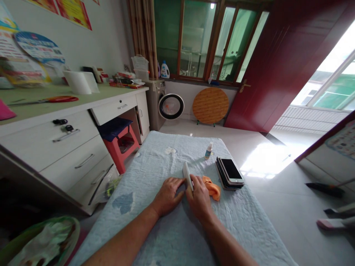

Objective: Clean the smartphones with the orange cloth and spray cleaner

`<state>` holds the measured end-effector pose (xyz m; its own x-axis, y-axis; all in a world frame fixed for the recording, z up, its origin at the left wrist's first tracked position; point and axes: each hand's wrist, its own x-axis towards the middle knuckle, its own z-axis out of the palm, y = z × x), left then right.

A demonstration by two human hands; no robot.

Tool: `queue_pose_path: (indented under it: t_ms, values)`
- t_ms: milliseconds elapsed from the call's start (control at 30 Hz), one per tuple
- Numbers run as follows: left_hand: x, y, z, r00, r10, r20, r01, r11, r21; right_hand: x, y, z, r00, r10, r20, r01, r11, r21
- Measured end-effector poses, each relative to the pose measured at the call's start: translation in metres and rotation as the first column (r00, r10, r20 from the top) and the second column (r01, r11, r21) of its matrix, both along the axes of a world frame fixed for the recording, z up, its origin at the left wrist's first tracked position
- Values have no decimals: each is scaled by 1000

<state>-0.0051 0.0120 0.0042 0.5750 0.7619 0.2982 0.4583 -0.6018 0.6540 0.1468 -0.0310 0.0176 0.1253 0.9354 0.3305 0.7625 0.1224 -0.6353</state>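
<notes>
A white-edged smartphone (187,174) stands tilted up on its narrow side over the blue quilted cloth, seen almost edge-on. My right hand (199,195) grips it, thumb on the near side and fingers around the far side. Beside it, my left hand (168,195) rests low over the cloth, thumb apart from the fingers, fingertips at the phone's lower left side. Whether they press on it is hard to make out. An orange cloth (213,189) lies crumpled just right of my right hand. Farther right is a stack of several phones and tablets (232,170).
A small spray bottle (208,151) stands behind the stack on the cloth-covered table (155,155). Left are a white desk (111,111), a red stool (122,147) and a green-rimmed bin (74,225). A washing machine with its door (171,106) open and a folded round table (210,105) stand behind.
</notes>
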Motion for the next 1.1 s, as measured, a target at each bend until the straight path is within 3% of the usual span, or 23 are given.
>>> queue_pose_path:
  t_ms: [133, 200, 400, 600, 733, 933, 1100]
  values:
    - [-3, 5, -4, 958, 157, 239, -92, 961, -261, -11, -4, -1, 981, 98, 167, -105, 994, 33]
    - [-4, 7, -5, 935, 230, 269, -146, 943, -299, -15, -5, -3, 965, 127, 229, -140, 989, 38]
    - [-5, 10, -15, 934, 343, 103, -338, 939, -68, -18, -6, -7, 954, 131, 271, -143, 989, 26]
    - [-4, 9, -14, 933, 358, -32, -351, 927, 131, -18, -7, -9, 953, 104, 283, -102, 995, -21]
    - [-5, 9, -14, 929, 359, -90, -340, 924, 175, -19, -4, -10, 961, 81, 266, -72, 997, -41]
    - [-7, 12, -17, 940, 341, 18, -339, 925, 173, -17, 1, -14, 972, 25, 233, -20, 1000, -20]
    - [-9, 11, -10, 917, 354, 184, -389, 894, 220, -5, -2, -1, 973, -4, 230, -12, 998, 68]
